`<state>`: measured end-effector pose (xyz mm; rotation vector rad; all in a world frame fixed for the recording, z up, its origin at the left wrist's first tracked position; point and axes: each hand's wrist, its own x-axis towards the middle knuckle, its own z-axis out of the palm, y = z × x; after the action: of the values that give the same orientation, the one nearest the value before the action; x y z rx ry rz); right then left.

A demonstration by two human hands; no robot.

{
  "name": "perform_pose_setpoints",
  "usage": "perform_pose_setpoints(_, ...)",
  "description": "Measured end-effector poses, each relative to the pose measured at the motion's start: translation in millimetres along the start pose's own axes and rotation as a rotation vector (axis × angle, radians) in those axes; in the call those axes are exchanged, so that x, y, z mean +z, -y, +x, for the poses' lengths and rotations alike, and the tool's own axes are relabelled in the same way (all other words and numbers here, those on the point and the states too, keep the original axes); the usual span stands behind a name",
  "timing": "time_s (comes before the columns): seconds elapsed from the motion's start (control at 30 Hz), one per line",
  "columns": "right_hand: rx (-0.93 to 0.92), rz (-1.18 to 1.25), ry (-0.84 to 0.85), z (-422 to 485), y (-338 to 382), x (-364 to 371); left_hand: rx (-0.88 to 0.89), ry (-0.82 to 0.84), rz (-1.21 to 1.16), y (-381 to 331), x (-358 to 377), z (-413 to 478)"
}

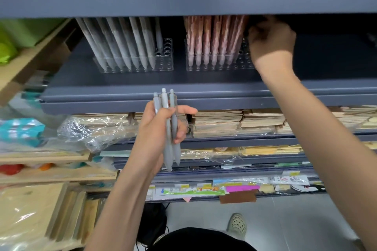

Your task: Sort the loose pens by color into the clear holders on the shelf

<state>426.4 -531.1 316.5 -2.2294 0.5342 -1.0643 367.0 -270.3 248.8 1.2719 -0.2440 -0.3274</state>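
My left hand (161, 126) grips three grey pens (170, 128) upright, in front of the shelf's front edge. On the dark grey shelf (122, 89) stand two clear holders. The left holder (163, 61) is filled with grey pens (122, 43), with several free holes at its right end. The right holder (243, 63) carries pink pens (214, 38). My right hand (271, 40) reaches under the upper shelf at the right end of the pink row, fingers curled close to the pens. What it pinches is hidden by the hand and shadow.
The shelf above (183, 0) hangs low over the pen tops. Stacks of brown notebooks (218, 120) and plastic-wrapped packs (91, 128) fill the shelves below. A wooden rack (30, 61) stands at the left. My shoe (237, 224) shows on the grey floor.
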Motion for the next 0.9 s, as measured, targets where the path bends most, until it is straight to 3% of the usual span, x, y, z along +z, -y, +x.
perform_pose_setpoints(0.1,-0.001,0.332,-0.031,-35.4,18.8,-5.2,0.035,0.020,0.044,-2.1,-12.0,-3.6)
perform_pose_setpoints(0.3,-0.120,0.390,0.735,-105.7,60.1,4.4,0.046,0.066,0.046,-9.1,-31.6,-8.4)
perform_pose_setpoints(0.43,-0.109,0.503,0.969,-113.7,74.0,14.8,0.040,0.095,0.044,-13.6,-41.2,-11.4)
perform_pose_setpoints(0.57,-0.059,0.597,0.963,-111.4,80.3,19.8,0.033,0.137,-0.018,-16.1,-48.4,-11.2)
perform_pose_setpoints(0.73,0.091,0.782,0.617,-95.6,87.4,22.1,0.015,0.083,0.084,-11.1,-54.9,-7.2)
perform_pose_setpoints(0.9,0.048,0.723,0.799,-103.9,92.8,29.3,0.045,0.039,0.071,-9.9,-61.5,2.0)
